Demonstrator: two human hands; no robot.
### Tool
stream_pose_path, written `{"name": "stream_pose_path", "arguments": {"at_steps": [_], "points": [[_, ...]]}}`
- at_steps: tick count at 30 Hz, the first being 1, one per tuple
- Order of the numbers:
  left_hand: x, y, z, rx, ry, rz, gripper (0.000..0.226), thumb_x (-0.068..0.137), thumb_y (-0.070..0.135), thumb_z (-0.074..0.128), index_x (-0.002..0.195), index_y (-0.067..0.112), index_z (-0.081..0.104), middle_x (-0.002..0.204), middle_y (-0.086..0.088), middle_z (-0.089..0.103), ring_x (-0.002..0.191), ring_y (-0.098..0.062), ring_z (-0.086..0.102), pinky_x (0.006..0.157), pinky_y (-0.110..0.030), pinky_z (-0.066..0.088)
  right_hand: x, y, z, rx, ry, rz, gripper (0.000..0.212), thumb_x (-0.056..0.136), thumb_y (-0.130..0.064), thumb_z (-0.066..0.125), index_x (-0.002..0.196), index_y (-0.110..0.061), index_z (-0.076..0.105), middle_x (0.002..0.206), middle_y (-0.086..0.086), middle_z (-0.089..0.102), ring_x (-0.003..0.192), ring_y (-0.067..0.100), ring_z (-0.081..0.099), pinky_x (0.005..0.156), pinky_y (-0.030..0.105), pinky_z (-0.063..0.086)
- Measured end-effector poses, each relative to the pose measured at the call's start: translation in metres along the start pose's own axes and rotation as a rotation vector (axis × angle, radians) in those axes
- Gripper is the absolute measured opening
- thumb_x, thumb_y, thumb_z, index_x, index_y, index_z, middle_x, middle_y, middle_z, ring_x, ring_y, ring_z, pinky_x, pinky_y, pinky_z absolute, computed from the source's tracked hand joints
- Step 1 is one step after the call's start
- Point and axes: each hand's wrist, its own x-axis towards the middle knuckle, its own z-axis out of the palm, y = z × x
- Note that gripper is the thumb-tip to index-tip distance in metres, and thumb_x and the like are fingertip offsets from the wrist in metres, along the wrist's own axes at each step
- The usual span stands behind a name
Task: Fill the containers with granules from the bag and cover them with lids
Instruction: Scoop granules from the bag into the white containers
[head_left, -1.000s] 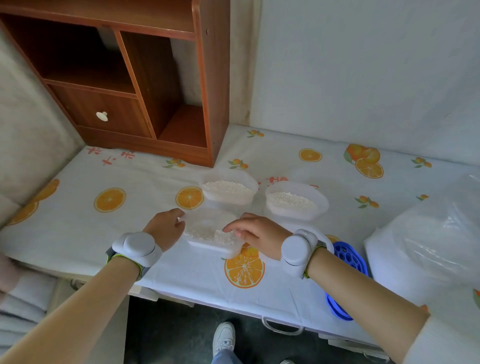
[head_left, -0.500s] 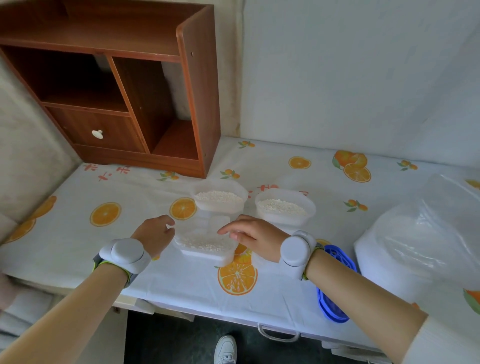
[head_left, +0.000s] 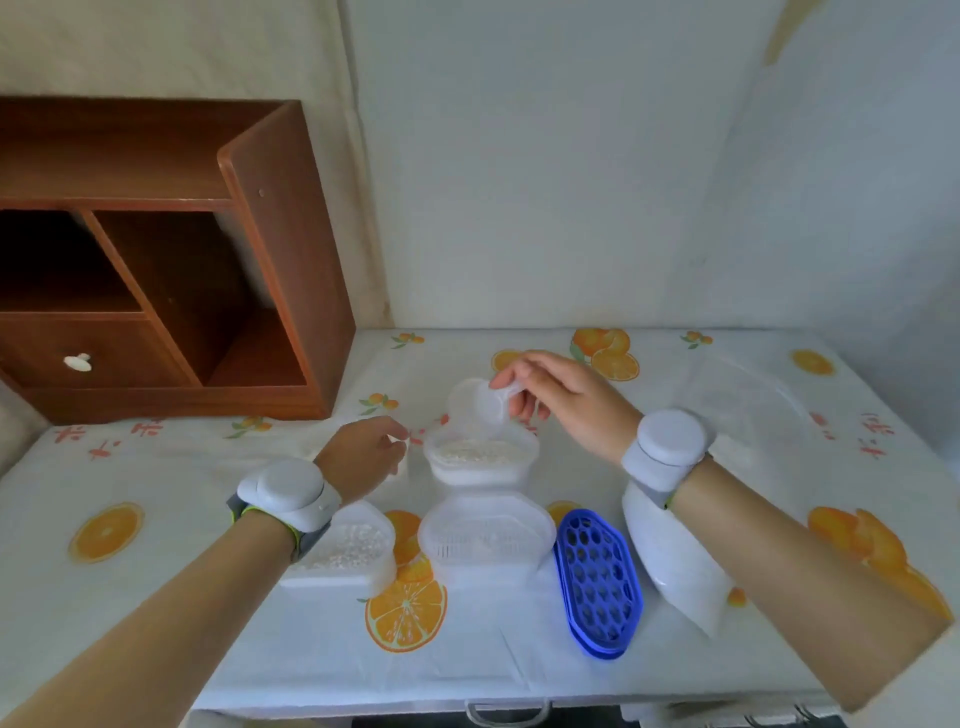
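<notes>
Clear lid (head_left: 479, 406), pinched by right hand (head_left: 566, 400), tilts over container (head_left: 480, 460).

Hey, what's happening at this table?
A person is putting lids on tubs of white granules. The right hand pinches a clear lid, tilted above the open far container. The left hand is beside that container. A nearer container already has its lid; the granule bag lies right.
</notes>
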Motion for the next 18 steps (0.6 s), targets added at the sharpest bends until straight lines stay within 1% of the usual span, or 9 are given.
{"name": "stream_pose_path", "arguments": {"at_steps": [3,5,7,9,11,12,14,16,18], "points": [[0.015,0.043,0.013,-0.008,-0.036,0.132,0.026,0.094,0.015,0.043,0.114,0.011,0.059,0.069,0.009,0.056,0.063,-0.005,0.05,0.059,-0.015,0.039,-0.015,0.001,-0.05,-0.008,0.27,0.023,0.036,0.099,-0.017,0.032,0.075,-0.027,0.057,0.062,-0.002,0.053,0.053,-0.001,0.047,0.059,0.013,0.039],[0.021,0.076,0.025,-0.029,-0.081,0.215,0.026,0.094,0.017,0.043,0.114,0.012,0.059,0.07,0.009,0.056,0.063,-0.005,0.051,0.059,-0.014,0.041,-0.03,0.002,-0.083,-0.07,0.449,0.068,0.038,0.099,-0.022,0.033,0.068,-0.027,0.055,0.059,-0.001,0.05,0.05,0.0,0.045,0.06,0.015,0.037],[0.025,0.109,0.037,-0.054,-0.128,0.287,0.024,0.094,0.018,0.042,0.112,0.014,0.058,0.071,0.009,0.056,0.061,-0.003,0.051,0.057,-0.011,0.042,-0.047,0.006,-0.11,-0.166,0.562,0.116,0.039,0.099,-0.026,0.034,0.065,-0.027,0.053,0.058,-0.001,0.048,0.048,-0.001,0.045,0.059,0.013,0.037],[0.025,0.136,0.047,-0.097,-0.171,0.342,0.022,0.095,0.019,0.042,0.108,0.015,0.058,0.07,0.007,0.056,0.058,-0.004,0.051,0.053,-0.006,0.042,-0.058,0.009,-0.121,-0.261,0.552,0.173,0.038,0.098,-0.028,0.034,0.065,-0.028,0.051,0.059,-0.002,0.049,0.049,-0.002,0.047,0.059,0.011,0.037],[0.026,0.162,0.06,-0.139,-0.237,0.373,0.019,0.095,0.023,0.043,0.1,0.014,0.059,0.068,0.004,0.057,0.056,-0.008,0.05,0.055,-0.014,0.043,-0.068,0.019,-0.128,-0.332,0.5,0.257,0.036,0.098,-0.028,0.034,0.066,-0.027,0.051,0.06,-0.003,0.05,0.055,0.0,0.05,0.064,0.013,0.039],[0.026,0.173,0.066,-0.152,-0.269,0.377,0.02,0.095,0.028,0.042,0.093,0.014,0.058,0.068,0.003,0.057,0.056,-0.009,0.049,0.054,-0.018,0.042,-0.072,0.025,-0.129,-0.362,0.461,0.299,0.034,0.098,-0.028,0.034,0.069,-0.025,0.052,0.061,-0.003,0.051,0.06,0.004,0.051,0.069,0.018,0.041],[0.021,0.189,0.075,-0.132,-0.294,0.383,0.031,0.095,0.039,0.039,0.078,0.017,0.053,0.067,0.003,0.055,0.058,-0.01,0.049,0.054,-0.02,0.037,-0.075,0.035,-0.128,-0.451,0.345,0.384,0.029,0.098,-0.027,0.035,0.079,-0.019,0.054,0.066,0.0,0.053,0.071,0.02,0.055,0.075,0.029,0.042],[0.019,0.203,0.085,-0.077,-0.304,0.394,0.043,0.094,0.048,0.036,0.07,0.015,0.05,0.069,0.0,0.057,0.061,-0.013,0.049,0.059,-0.021,0.038,-0.077,0.047,-0.127,-0.554,0.229,0.467,0.024,0.097,-0.026,0.036,0.092,-0.015,0.057,0.078,0.004,0.058,0.079,0.024,0.057,0.076,0.03,0.041],[0.018,0.211,0.094,-0.027,-0.302,0.408,0.046,0.093,0.048,0.037,0.073,0.01,0.049,0.075,-0.005,0.058,0.062,-0.014,0.048,0.064,-0.022,0.038,-0.077,0.06,-0.122,-0.675,0.107,0.529,0.025,0.097,-0.021,0.036,0.107,-0.011,0.056,0.097,0.01,0.063,0.088,0.025,0.057,0.079,0.031,0.042]]}}
